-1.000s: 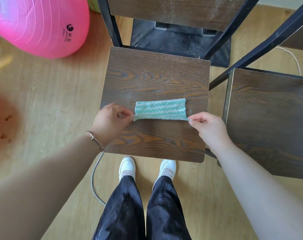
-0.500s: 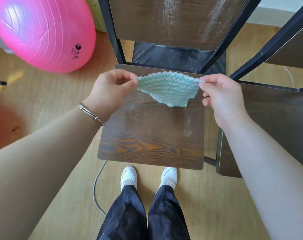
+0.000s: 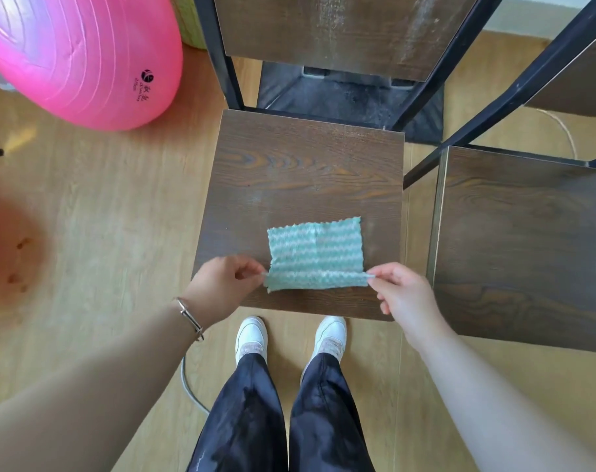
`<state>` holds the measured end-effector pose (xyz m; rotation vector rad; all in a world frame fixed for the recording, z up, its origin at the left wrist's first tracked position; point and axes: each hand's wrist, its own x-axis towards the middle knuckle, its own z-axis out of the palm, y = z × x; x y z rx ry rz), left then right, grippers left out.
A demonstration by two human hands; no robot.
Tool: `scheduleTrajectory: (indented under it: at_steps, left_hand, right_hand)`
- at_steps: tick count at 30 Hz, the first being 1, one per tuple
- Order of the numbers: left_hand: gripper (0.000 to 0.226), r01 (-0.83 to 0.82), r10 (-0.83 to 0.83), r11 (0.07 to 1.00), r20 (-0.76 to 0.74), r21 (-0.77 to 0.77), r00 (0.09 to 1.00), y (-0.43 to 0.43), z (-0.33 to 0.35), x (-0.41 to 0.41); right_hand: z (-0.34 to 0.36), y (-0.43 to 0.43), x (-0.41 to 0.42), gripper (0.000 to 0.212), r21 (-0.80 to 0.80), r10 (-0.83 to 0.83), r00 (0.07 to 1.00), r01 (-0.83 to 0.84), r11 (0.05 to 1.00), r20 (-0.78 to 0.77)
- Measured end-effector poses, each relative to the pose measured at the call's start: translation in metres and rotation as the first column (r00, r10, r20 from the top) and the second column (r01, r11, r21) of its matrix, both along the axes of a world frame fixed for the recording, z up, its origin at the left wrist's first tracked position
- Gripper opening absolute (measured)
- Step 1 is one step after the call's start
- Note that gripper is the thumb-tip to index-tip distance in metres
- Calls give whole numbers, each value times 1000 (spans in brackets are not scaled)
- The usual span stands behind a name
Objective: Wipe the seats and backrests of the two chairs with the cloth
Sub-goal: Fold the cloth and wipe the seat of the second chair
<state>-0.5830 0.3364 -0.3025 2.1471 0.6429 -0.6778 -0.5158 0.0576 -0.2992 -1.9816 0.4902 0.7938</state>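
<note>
A green wavy-striped cloth (image 3: 316, 254) lies spread flat on the dark wooden seat (image 3: 289, 175) of the chair in front of me. My left hand (image 3: 226, 287) pinches the cloth's near left corner and my right hand (image 3: 400, 294) pinches its near right corner. The chair's backrest (image 3: 341, 28) rises at the top, streaked with pale marks. A second chair's seat (image 3: 528, 240) stands close on the right, its backrest (image 3: 582, 83) at the upper right edge.
A big pink exercise ball (image 3: 78, 56) sits on the wood floor at upper left. A dark mat (image 3: 351, 97) lies behind the first chair. A grey cable (image 3: 189, 386) runs on the floor by my feet. Black metal chair frame bars (image 3: 494, 97) cross between the chairs.
Both hands lifted the folded cloth off the seat, shook it open in the air, then lowered it back onto the seat, where it now lies unfolded and larger.
</note>
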Motion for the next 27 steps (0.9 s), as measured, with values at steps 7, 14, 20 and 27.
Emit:
scheduleTrajectory:
  at_steps: [7,14,20,27]
  left_hand:
    - [4,-145,143,989,42,28,989,5,-20,27]
    - [17,-30,10,977,96,210,995,1,-30,62]
    - [45,155,-191,929,75,336,979,-15,-33,54]
    - [48,178,-225,897,71,404,972,-13,-36,28]
  right_hand:
    - [-13,21,34,14,4,-30,994,30,1000,109]
    - [-39,32,82,18,-350,270,955,-214,912,120]
    - [-35,38,64,45,-420,363,922,-384,822,-132]
    - [-39,44,42,24,-353,230,973,-221,909,-15]
